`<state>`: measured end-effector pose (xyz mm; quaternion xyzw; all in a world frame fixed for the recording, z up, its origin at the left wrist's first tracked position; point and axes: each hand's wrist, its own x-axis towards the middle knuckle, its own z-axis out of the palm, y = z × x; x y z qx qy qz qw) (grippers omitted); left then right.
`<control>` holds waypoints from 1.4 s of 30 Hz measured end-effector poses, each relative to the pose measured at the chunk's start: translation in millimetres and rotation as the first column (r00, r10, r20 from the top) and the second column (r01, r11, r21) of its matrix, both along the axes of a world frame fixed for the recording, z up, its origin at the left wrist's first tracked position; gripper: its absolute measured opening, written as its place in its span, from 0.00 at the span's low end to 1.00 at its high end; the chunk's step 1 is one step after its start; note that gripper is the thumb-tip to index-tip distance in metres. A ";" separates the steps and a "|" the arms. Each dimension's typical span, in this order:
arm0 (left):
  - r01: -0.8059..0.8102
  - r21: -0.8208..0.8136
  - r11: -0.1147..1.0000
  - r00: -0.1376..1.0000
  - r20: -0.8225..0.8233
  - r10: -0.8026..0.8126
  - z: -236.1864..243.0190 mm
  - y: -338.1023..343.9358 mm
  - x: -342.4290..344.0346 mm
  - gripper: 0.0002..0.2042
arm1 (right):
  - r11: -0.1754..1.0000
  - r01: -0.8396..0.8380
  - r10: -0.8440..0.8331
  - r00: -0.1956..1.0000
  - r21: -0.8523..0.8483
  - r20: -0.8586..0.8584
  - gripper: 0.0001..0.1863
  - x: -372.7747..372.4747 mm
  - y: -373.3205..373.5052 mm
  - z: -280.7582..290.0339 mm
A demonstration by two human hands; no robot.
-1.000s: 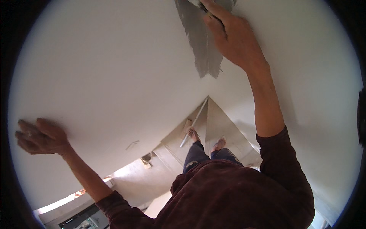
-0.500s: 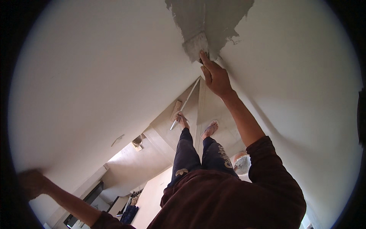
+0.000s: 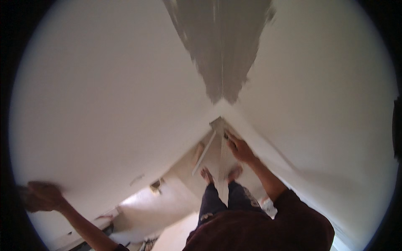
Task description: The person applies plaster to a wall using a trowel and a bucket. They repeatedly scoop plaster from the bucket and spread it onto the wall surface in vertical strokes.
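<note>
My right hand (image 3: 240, 149) is closed round the handle of a putty knife (image 3: 217, 123). Its wide blade is beside the corner where two white walls meet, below a patch of wet grey plaster (image 3: 222, 50). The plaster covers both sides of the corner and narrows to ragged tips at its lower end. At the far left rim, my left hand (image 3: 44, 195) is blurred and dark, its fingers bent in front of the left wall. Something greyish shows at its outer side, too smeared to name.
A long pale straight bar (image 3: 204, 153) leans low in the corner near my feet (image 3: 207, 175). Behind it stands a tan block-like piece (image 3: 199, 153). A partly hidden bucket (image 3: 268, 206) is beside my right leg. A small tan object (image 3: 156, 186) lies by the left wall's lower edge.
My right hand and the putty knife have moved down the corner, off the grey plaster. More of the plastered strip shows above. My left hand has come slightly inward from the rim.
</note>
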<state>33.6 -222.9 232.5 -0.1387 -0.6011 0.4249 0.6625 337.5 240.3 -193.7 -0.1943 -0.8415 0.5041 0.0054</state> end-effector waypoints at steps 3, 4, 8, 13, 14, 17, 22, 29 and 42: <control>0.508 0.135 0.851 0.855 0.042 -0.517 1.7 88.2 28.2 0.21 | 0.994 0.069 -0.024 0.896 0.084 -0.443 0.29 -29.8 5.7 130.7; 0.566 0.173 0.806 0.815 0.031 -0.578 2.8 102.8 30.4 0.22 | 0.977 0.135 -0.007 0.798 0.167 -0.602 0.29 -38.8 8.6 164.9; 0.622 0.341 0.705 0.748 0.007 -0.664 8.4 123.7 39.9 0.24 | 0.926 0.283 0.038 0.585 0.248 -0.810 0.30 -89.6 23.0 273.3; 0.567 0.439 0.697 0.774 0.006 -0.633 2.9 119.4 46.0 0.24 | 0.865 0.418 0.082 0.431 0.279 -0.899 0.31 -142.7 34.6 313.8; 0.566 0.449 0.691 0.770 0.012 -0.638 3.0 120.8 45.9 0.24 | 0.866 0.419 0.065 0.448 0.273 -0.892 0.31 -146.4 38.0 316.0; 0.567 0.445 0.693 0.764 0.028 -0.644 0.5 115.6 48.3 0.24 | 0.835 0.480 0.044 0.429 0.269 -0.902 0.31 -158.3 40.6 312.6; 0.544 0.443 0.713 0.785 0.031 -0.618 16.0 140.3 54.4 0.24 | 0.873 0.392 0.022 0.565 0.292 -0.825 0.31 -159.8 69.4 304.5; 0.502 0.451 0.738 0.819 0.024 -0.573 10.3 121.9 51.0 0.25 | 0.846 0.280 -0.023 0.870 0.454 -0.493 0.28 -76.1 37.4 299.8; 0.523 0.463 0.715 0.793 0.044 -0.608 8.2 127.5 49.2 0.26 | 0.866 0.130 0.029 0.951 0.483 -0.309 0.27 -66.0 51.6 319.5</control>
